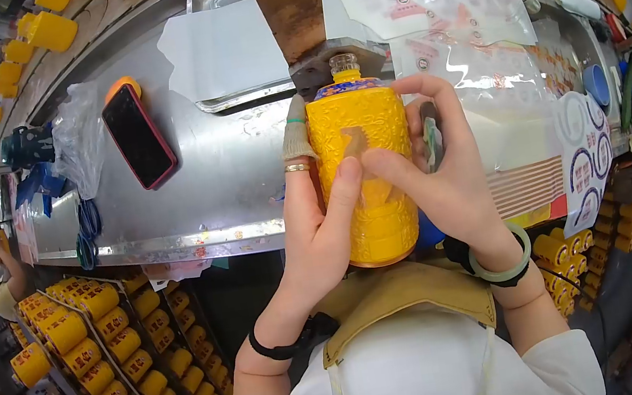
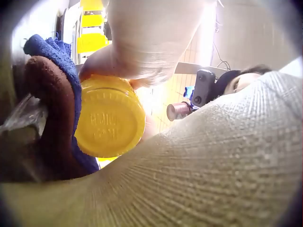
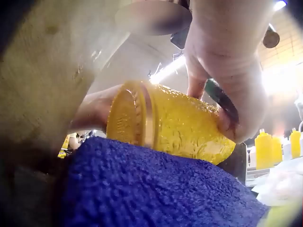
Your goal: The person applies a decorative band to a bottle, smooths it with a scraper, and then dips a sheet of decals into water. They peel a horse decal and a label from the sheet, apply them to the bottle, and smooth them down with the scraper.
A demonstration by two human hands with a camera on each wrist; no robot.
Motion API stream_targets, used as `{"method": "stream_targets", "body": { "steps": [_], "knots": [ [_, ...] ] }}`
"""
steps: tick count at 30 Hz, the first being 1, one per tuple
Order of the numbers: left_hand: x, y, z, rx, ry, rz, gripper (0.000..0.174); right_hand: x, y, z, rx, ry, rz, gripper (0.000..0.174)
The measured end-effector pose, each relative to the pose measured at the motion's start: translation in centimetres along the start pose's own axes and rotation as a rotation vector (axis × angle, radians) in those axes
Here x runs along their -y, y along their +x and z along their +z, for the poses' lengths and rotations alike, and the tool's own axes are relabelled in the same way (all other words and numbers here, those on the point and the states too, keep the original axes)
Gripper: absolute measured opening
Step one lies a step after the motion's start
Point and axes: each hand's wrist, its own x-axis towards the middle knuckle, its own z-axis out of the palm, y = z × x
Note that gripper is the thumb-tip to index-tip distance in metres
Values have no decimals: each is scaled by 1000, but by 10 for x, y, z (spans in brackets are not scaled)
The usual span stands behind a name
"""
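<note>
A yellow embossed bottle (image 1: 374, 230) with a clear glass neck lies between both hands, neck pointing away from the body. A small brownish translucent patch (image 1: 355, 141) is on its face, with both thumbs at it. The left hand (image 1: 314, 214) grips the bottle's left side, a cloth cover on one finger. The right hand (image 1: 452, 177) has its thumb on the bottle and a fingertip near its shoulder; a dark and green object (image 1: 431, 136) is held in its curled fingers. In the left wrist view the bottle's round base (image 2: 110, 124) shows. A blue cloth (image 3: 151, 189) lies under the bottle.
A brown upright bar (image 1: 291, 5) stands beyond the bottle neck. On the metal table (image 1: 208, 189) are a phone (image 1: 137, 134), a plastic bag (image 1: 80, 134) and a metal tray (image 1: 236, 99) left, printed sheets (image 1: 459, 4) right. Racks of yellow bottles (image 1: 108, 335) stand below left.
</note>
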Motion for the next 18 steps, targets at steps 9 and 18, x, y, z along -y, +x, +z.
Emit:
{"method": "stream_targets", "body": {
  "steps": [9, 18],
  "knots": [
    [-7, 2, -2, 47, 63, -44, 71, 5, -2, -10, 38, 210, 113, 51],
    [-3, 14, 1, -54, -32, -23, 66, -8, -9, -8, 20, 181, 108, 58]
  ]
}}
